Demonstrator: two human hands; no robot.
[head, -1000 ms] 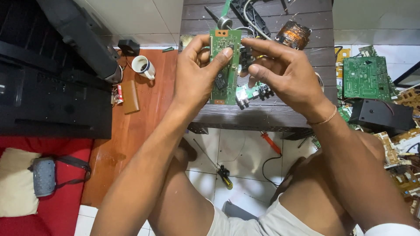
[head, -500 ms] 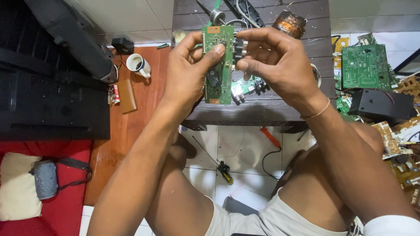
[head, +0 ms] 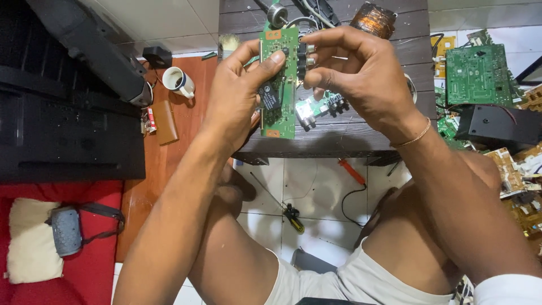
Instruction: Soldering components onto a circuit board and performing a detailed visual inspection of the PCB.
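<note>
My left hand (head: 237,93) grips a narrow green circuit board (head: 284,85) by its left edge, thumb pressed on its face, holding it upright above a dark wooden table (head: 339,135). My right hand (head: 361,73) pinches the board's right edge, where black and silver connectors stick out. A second small green board with round jacks (head: 319,107) lies on the table just under my right hand. Both forearms reach up from my bare knees.
A copper-wound coil (head: 374,18) and cables lie at the table's far side. Green circuit boards (head: 477,73) and a black box (head: 497,125) are piled on the right. A white mug (head: 179,82) stands on a wooden surface left. Screwdrivers (head: 293,217) lie on the tiled floor.
Both hands with the board have kept their grip and shifted slightly toward the far side of the table; the view has tilted a little with them.
</note>
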